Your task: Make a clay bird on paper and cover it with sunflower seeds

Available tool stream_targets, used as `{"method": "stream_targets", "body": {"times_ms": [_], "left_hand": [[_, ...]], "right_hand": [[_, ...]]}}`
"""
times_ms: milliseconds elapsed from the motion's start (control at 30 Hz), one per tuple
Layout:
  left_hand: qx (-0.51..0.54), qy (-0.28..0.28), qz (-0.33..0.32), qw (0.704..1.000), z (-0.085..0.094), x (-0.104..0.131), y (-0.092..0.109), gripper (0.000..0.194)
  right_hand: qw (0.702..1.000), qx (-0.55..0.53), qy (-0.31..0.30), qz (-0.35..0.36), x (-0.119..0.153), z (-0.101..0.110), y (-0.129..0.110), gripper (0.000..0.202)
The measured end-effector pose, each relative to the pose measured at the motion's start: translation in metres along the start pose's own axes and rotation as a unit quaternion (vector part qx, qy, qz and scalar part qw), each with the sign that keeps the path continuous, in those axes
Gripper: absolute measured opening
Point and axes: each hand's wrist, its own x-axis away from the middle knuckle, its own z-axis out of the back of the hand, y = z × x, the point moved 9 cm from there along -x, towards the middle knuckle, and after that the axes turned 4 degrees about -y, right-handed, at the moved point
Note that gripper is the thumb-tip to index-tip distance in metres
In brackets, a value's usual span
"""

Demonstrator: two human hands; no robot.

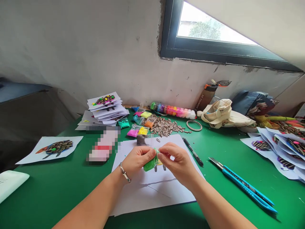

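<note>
In the head view, the bottle [205, 97] at the back reads "BE YOUNGER"; the pink item [103, 148] is pixelated beyond reading. Your left hand [139, 158] pinches the green packet [150, 164] above the white paper [133, 190]; your right hand [177, 159] has thumb and fingertips pressed together at its top, seemingly on clear film. They partly hide the drawing [160, 166]. The white object [11, 183] is cut off at left. Green tabletop [214, 190] separates paper and blue cutter [247, 186].

the phone-like object [103, 147] is pixelated, and the white case [11, 184] runs off the left edge.
</note>
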Motion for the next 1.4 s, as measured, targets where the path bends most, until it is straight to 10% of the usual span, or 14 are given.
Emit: {"method": "stream_targets", "body": {"times_ms": [1400], "left_hand": [[0.006, 0.083, 0.046, 0.995, 0.004, 0.001, -0.002, 0.050]], "right_hand": [[0.984, -0.081, -0.031, -0.155, 0.004, -0.011, 0.027, 0.011]]}}
